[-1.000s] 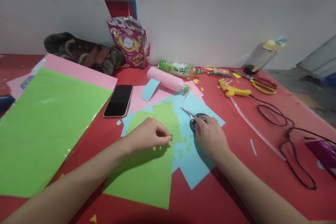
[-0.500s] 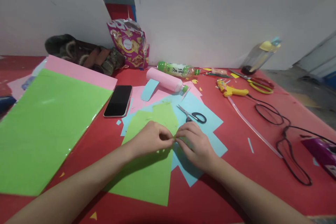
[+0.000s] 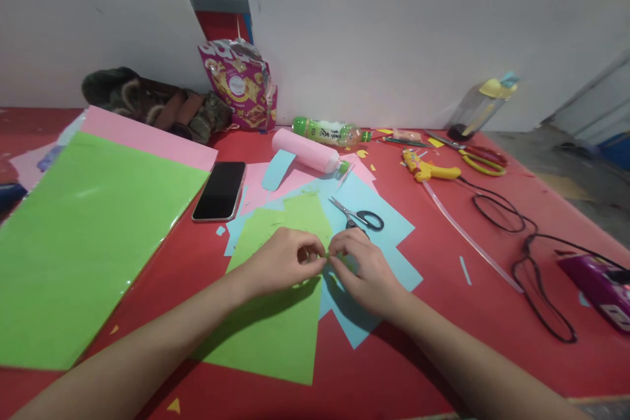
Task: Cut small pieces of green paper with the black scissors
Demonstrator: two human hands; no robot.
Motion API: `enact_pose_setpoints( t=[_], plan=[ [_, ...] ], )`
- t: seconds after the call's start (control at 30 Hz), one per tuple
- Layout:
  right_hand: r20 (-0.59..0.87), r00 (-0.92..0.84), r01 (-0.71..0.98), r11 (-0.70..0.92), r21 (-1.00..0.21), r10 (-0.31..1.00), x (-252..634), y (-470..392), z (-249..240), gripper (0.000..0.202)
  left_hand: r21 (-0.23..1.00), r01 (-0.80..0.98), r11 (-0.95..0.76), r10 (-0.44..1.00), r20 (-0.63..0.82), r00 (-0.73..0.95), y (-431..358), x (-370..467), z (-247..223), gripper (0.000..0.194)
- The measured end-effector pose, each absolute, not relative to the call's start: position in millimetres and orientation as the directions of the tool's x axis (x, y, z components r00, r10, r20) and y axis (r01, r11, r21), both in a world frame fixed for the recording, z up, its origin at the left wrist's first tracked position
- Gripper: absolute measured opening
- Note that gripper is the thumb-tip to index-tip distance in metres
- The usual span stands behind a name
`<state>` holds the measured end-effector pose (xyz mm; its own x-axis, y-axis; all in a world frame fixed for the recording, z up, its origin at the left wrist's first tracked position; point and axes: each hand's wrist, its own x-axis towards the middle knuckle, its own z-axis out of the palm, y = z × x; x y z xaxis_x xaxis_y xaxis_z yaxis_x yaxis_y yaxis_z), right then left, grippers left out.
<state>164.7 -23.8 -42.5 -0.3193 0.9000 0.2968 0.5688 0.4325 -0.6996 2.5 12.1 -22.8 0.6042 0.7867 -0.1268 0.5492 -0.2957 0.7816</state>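
Note:
My left hand (image 3: pixel 285 259) and my right hand (image 3: pixel 364 269) meet fingertip to fingertip above the green sheet (image 3: pixel 280 328) and the blue paper (image 3: pixel 388 269). Both pinch a tiny green piece (image 3: pixel 327 256), mostly hidden by the fingers; it looks like paper. Black-handled scissors (image 3: pixel 361 215) lie partly open on the blue paper, just beyond my right hand. A pink-wrapped bottle (image 3: pixel 308 152) rests on its side farther back, with a light-blue strip (image 3: pixel 278 169) against it.
A phone (image 3: pixel 220 191) and large green sheets (image 3: pixel 98 230) are at the left. Behind lie a snack bag (image 3: pixel 241 88) and a green-labelled bottle (image 3: pixel 327 131). At the right are a yellow glue gun (image 3: pixel 428 167), its looping cord, larger scissors (image 3: pixel 480 161) and a purple box (image 3: pixel 598 285).
The whole view has shifted slightly. My hands stay together over the paper, with only small changes in the fingers.

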Motion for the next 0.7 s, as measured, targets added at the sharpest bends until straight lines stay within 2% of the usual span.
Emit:
enact_pose_setpoints(
  t=[0.33,0.7],
  plan=[
    [0.203,-0.302,0.576,0.348,-0.740,0.931,164.5,-20.9,-41.0,0.011,0.767,0.532,-0.358,0.811,-0.026,0.584,7.8,6.0,-26.4,0.016],
    [0.166,-0.272,0.552,0.295,-0.780,0.948,163.4,-20.7,-40.2,0.014,0.787,0.529,-0.316,0.831,-0.039,0.555,6.6,6.4,-26.1,0.016]
  ],
)
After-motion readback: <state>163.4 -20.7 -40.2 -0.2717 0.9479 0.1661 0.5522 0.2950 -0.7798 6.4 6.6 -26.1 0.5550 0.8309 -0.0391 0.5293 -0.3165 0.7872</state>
